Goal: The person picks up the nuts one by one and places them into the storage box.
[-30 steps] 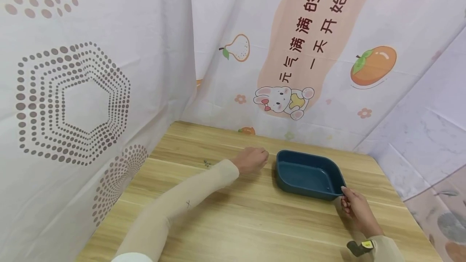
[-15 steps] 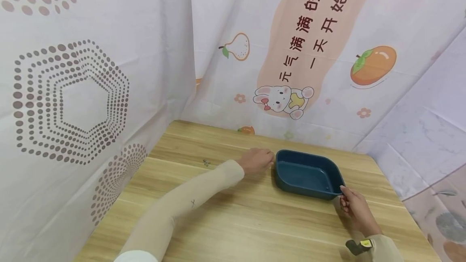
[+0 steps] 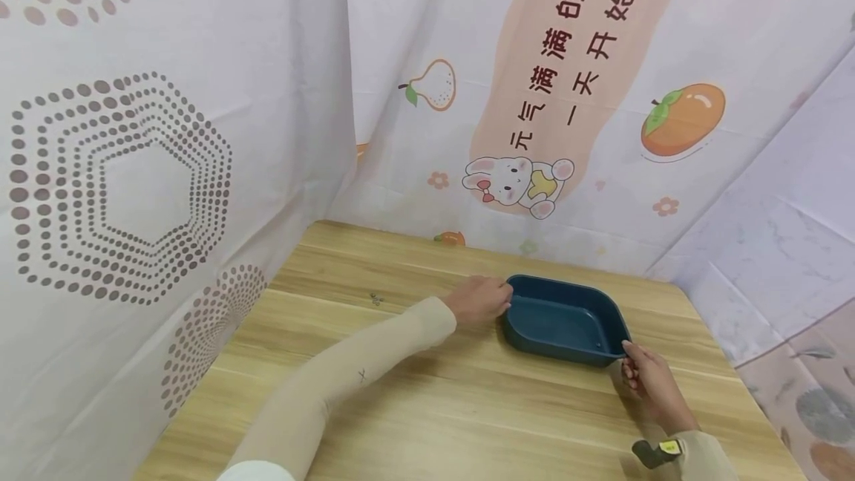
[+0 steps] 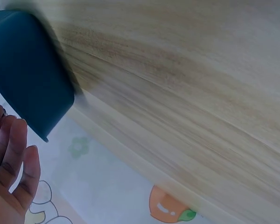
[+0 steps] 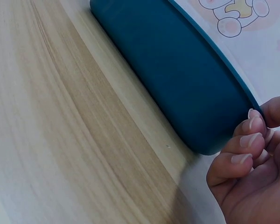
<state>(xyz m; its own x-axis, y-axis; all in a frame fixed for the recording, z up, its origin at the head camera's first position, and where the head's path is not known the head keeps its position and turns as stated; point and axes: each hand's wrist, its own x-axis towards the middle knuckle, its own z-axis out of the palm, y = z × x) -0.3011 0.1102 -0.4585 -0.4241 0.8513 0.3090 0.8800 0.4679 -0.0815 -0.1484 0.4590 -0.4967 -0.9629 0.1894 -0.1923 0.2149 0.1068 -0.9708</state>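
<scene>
A dark teal plastic box (image 3: 557, 351), open-topped with rounded corners, sits on the wooden table. My right hand (image 3: 651, 384) pinches its near right corner at the rim, thumb on top and fingers curled below. At the far left end of the box is my left hand (image 3: 477, 300), its fingertips right at the rim. The left wrist view shows a tiny dark piece (image 4: 4, 112) pinched between that thumb and finger; its kind I cannot tell. A very small speck (image 3: 599, 345) lies inside the box near its right end. Left of my left hand lie several tiny grey metal pieces (image 3: 377, 299).
The wooden table (image 3: 427, 421) reaches back to a printed white curtain (image 3: 401, 191). Another patterned curtain (image 3: 280, 132) hangs along the left, and a pale one (image 3: 768, 243) along the right. A black strap piece with a yellow label (image 3: 657, 453) is at my right wrist.
My left hand has moved right, from beside the box to its left rim. My right hand keeps its pinch on the corner, and the box stays nearly where it was.
</scene>
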